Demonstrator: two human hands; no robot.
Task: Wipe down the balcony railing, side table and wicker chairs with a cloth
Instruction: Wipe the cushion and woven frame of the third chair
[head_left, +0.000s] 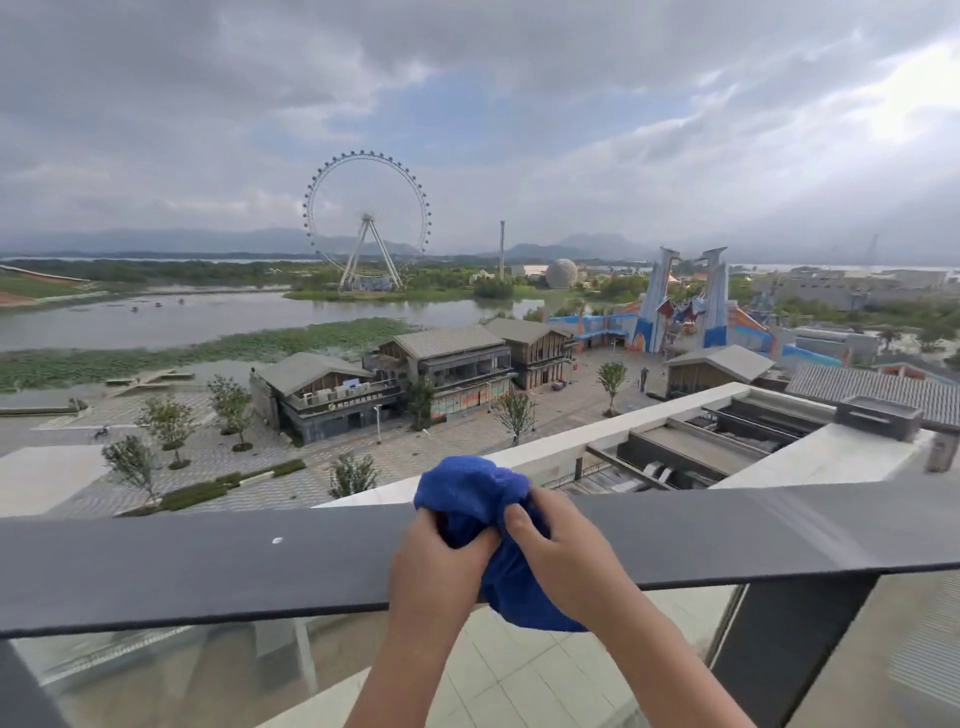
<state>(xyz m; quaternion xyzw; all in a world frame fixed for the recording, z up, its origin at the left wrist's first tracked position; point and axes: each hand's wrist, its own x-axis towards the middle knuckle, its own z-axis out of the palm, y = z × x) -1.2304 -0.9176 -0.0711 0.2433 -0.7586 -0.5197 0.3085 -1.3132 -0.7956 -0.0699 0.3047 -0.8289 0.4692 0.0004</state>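
Two bare forearms are seen rising from the bottom edge toward a dark, flat-topped balcony railing (208, 566) that runs across the whole width of the view. Beneath the rail, glass panels (156, 670) are fitted, and a dark post (779, 649) stands under it to the right. A small pale spot (277, 540) is marked on the rail top, left of the hands. At the middle, a bunched blue cloth (467, 488) is held over the rail, part of it hanging down on the near side. It is gripped by the left hand (436, 561), fingers curled into the fabric, and close beside it by the right hand (561, 556), whose thumb is pressed onto the cloth; whether the cloth actually touches the rail top cannot be told. Beyond the railing, a paved plaza, grey-roofed buildings (415, 374), water, a Ferris wheel (367, 228) and a heavily clouded sky are spread out.
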